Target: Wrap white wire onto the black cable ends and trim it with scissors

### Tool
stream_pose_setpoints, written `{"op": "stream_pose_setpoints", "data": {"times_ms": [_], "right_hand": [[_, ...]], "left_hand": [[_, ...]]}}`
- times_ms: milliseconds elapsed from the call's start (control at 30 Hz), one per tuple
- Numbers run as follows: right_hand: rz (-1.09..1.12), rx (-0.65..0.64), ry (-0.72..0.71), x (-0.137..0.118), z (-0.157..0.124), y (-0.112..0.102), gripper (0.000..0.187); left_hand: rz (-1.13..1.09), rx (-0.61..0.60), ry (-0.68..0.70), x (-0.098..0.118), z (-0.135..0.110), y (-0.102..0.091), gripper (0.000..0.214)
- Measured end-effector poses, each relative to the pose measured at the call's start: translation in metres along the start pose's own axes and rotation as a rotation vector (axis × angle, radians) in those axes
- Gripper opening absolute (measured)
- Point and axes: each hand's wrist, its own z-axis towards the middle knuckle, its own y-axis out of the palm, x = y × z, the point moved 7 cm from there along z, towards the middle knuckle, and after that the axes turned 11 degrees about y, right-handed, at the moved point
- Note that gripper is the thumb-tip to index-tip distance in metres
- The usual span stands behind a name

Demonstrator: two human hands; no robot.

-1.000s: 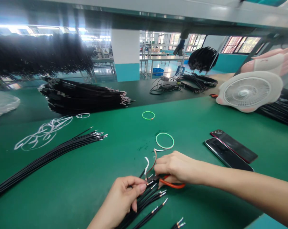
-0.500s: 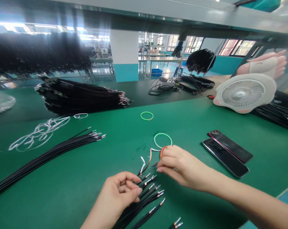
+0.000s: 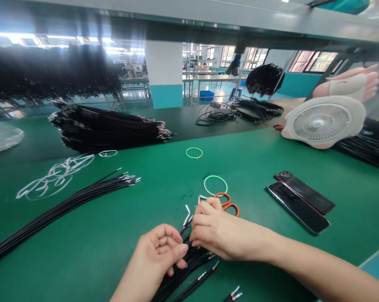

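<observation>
Clenching black wires, the left hand grips; the right hand pinches an orange wire, its ends hidden.

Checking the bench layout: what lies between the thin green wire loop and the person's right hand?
In the head view, curved orange wire loops lie between the thin green wire loop and the right hand.

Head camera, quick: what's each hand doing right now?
Left hand: curled closed on the black wire bundle.
Right hand: closed, beside the orange wire loop; whatever it holds is hidden.
</observation>
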Motion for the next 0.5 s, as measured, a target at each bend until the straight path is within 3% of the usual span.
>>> {"op": "stream_pose_setpoints", "data": {"times_ms": [267,367,500], "right_hand": [[0.199,0.126,0.03,0.012,-0.006,0.011,0.02],[0.262,0.157,0.056,0.013,-0.007,0.012,0.022],[0.28,0.003,0.086,0.009,-0.008,0.013,0.015]], "left_hand": [[-0.046,-0.019,-0.014,-0.007,-0.001,-0.003,0.028],[-0.013,-0.007,0.024,-0.001,0.002,0.001,0.025],[0.246,-0.121,0.053,0.02,-0.01,-0.004,0.019]]}}
